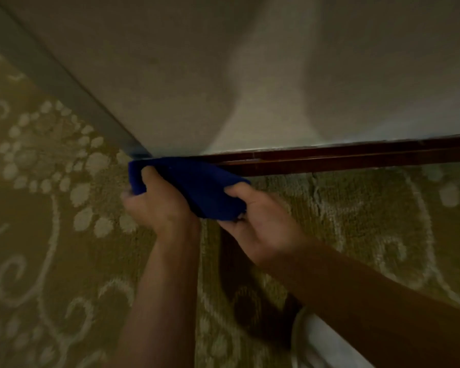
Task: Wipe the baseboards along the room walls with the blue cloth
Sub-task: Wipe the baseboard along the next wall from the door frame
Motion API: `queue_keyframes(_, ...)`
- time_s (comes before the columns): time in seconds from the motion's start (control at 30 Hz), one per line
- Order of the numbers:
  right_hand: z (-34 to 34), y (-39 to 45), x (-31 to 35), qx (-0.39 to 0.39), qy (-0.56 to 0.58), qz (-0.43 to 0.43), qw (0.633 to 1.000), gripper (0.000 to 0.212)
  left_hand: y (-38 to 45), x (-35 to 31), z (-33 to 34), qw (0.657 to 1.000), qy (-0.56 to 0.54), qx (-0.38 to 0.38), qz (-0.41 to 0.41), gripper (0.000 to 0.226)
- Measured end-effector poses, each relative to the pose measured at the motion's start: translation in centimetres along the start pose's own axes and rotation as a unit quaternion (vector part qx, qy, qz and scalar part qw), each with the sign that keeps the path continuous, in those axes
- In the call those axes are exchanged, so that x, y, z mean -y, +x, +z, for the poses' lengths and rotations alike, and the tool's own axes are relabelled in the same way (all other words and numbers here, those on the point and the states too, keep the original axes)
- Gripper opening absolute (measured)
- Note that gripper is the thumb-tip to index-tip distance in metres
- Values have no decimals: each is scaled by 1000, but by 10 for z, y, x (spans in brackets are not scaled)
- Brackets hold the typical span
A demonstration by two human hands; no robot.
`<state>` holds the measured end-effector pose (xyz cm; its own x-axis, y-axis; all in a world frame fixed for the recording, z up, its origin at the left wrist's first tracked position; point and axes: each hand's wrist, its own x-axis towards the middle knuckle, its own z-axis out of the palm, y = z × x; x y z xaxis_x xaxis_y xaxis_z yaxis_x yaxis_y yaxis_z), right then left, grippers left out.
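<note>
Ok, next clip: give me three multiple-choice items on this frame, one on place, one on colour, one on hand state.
1. Where is the blue cloth?
A. at the corner where the two baseboards meet
B. flat on the middle of the carpet
C. high on the wall

2. What colour is the baseboard on the right?
A. white
B. dark red-brown
C. yellow

3. How many hands grip the cloth?
A. none
B. one
C. two

Answers: 1 A, its top edge lies at the corner; 2 B, that strip is dark red-brown; 3 C, left hand and right hand both grip it.
</note>
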<state>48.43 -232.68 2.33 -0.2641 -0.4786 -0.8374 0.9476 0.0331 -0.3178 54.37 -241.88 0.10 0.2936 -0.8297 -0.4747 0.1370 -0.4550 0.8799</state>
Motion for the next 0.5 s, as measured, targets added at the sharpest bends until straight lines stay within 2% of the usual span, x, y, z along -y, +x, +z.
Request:
queue_keyframes(0.1,-20,-2,22,-15,-27,-36,999,42,-18,14,19,1000,-24,13,-14,29)
queue_keyframes(0.2,-48,-7,41,18,-28,-72,997,28,-43,25,33,998,-28,39,-39,11)
queue_keyframes(0.33,-51,-10,29,72,-2,-57,996,36,-31,22,9,991,20,112,-70,8)
queue_keyframes(0.37,-43,-7,18,75,-10,-43,996,37,-16,14,0,989,29,124,-76,12)
queue_keyframes(0.43,-15,-3,-3,71,-11,-4,997,43,12,-2,-14,987,37,125,-93,36)
queue_keyframes(0.5,13,-3,-10,62,-9,13,998,43,34,-8,-19,990,17,98,-99,39)
